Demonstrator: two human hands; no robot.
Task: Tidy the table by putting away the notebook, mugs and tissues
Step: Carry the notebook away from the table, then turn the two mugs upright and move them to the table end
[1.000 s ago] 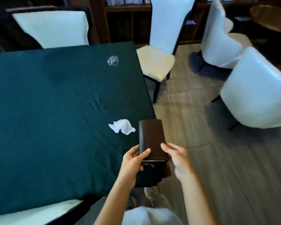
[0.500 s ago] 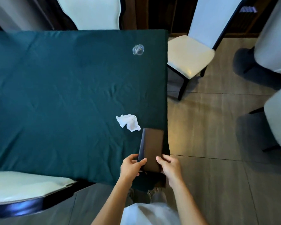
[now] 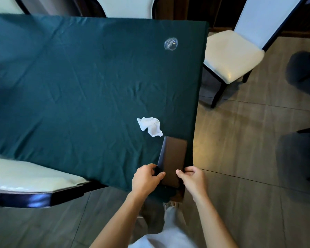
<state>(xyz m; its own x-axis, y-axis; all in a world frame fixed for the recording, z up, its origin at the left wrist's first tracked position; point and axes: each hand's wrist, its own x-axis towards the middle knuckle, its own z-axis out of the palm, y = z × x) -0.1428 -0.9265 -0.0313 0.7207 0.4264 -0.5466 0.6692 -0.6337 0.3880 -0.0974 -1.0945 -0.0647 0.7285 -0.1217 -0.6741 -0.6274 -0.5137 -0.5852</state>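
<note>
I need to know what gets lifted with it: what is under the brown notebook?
The notebook lies on the green tablecloth at the table corner, both hands gripping its near end. Anything beneath it is hidden by its cover.

Counter (image 3: pixel 79 86) is seen filling the left and centre of the view. Notebook (image 3: pixel 172 158) is laid on its near right corner, lengthwise along the right edge. It is held at its near end between left hand (image 3: pixel 145 179) and right hand (image 3: pixel 193 181). Tissue (image 3: pixel 150 126) is found just beyond the notebook, slightly left. Glass mug (image 3: pixel 171 43) is set well beyond, near the far right corner. One chair (image 3: pixel 229 54) is placed right of the counter, another (image 3: pixel 25 178) at the near left edge.
</note>
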